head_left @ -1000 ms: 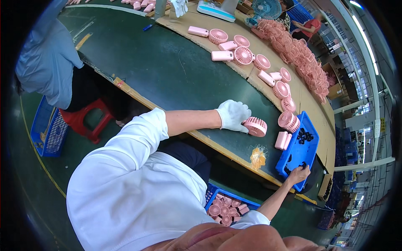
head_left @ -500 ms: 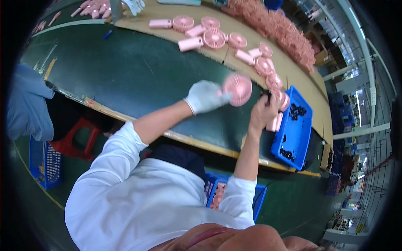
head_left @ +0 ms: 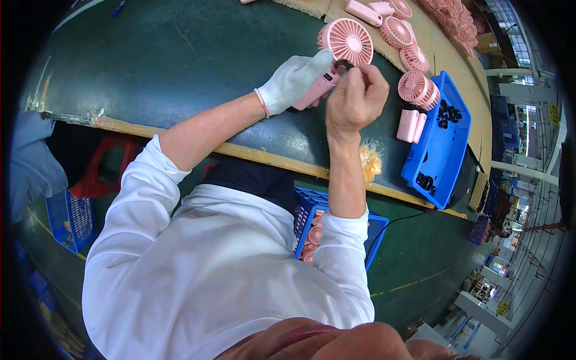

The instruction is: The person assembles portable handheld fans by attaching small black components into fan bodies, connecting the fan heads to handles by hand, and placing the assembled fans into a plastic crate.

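My left hand (head_left: 291, 84), in a white glove, is wrapped round the handle of a pink handheld fan (head_left: 350, 43). The fan's round grille is raised away from me, its handle slanting down toward my body. At the neck, just under the grille, my bare right hand (head_left: 358, 101) pinches a small black part (head_left: 342, 64) against the fan. The fingertips partly hide that part, so its exact shape does not show. Right of my right hand, two more pink fans (head_left: 414, 88) lie side by side against a blue tray (head_left: 443, 150) with black parts (head_left: 449, 114) inside.
More pink fans (head_left: 397, 31) lie on cardboard along the far side, near a heap of pink pieces (head_left: 453, 24). Crumpled yellowish plastic (head_left: 370, 162) sits at the table's front edge. Below it stands a blue crate (head_left: 307, 203) holding pink parts. At left are a red stool (head_left: 107, 169) and another person's sleeve (head_left: 35, 159).
My left hand has turned the fan upright, grille away from me. My right hand has left the fans by the tray and come to the held fan's neck with a black part. The view has shifted.
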The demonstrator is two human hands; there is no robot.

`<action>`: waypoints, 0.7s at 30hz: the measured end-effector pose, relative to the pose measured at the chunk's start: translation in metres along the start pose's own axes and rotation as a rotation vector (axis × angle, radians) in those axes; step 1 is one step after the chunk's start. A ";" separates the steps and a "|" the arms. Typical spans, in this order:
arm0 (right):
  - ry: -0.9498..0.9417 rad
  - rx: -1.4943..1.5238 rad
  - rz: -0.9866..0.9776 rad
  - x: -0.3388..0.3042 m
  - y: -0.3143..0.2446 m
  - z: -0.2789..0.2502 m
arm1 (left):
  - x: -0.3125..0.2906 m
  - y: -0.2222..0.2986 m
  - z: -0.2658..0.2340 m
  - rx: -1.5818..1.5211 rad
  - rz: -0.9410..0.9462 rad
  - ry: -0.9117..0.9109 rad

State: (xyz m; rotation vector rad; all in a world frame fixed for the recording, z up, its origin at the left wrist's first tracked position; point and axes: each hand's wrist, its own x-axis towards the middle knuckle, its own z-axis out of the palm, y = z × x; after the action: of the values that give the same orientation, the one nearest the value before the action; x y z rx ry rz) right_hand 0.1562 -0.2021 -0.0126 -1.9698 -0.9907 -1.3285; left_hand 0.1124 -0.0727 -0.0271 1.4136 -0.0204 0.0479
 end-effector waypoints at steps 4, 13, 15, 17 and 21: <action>-0.039 0.006 -0.182 0.002 -0.009 0.009 | 0.007 -0.006 -0.001 0.166 0.231 0.153; -0.165 0.366 0.080 -0.004 -0.016 -0.006 | -0.003 0.008 -0.012 0.139 -0.104 0.080; -0.154 0.432 0.192 -0.010 -0.011 -0.010 | -0.007 0.019 -0.010 0.149 -0.123 0.104; -0.179 0.523 0.393 -0.015 -0.005 -0.015 | -0.010 0.023 -0.007 0.150 -0.157 0.130; -0.284 0.520 0.475 -0.020 0.007 -0.014 | -0.006 0.014 -0.001 0.237 -0.134 0.130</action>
State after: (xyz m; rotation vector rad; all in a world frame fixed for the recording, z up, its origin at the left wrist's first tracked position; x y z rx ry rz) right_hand 0.1502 -0.2222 -0.0265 -1.8435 -0.8119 -0.4807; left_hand 0.1058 -0.0698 -0.0133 1.6427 0.1930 0.0320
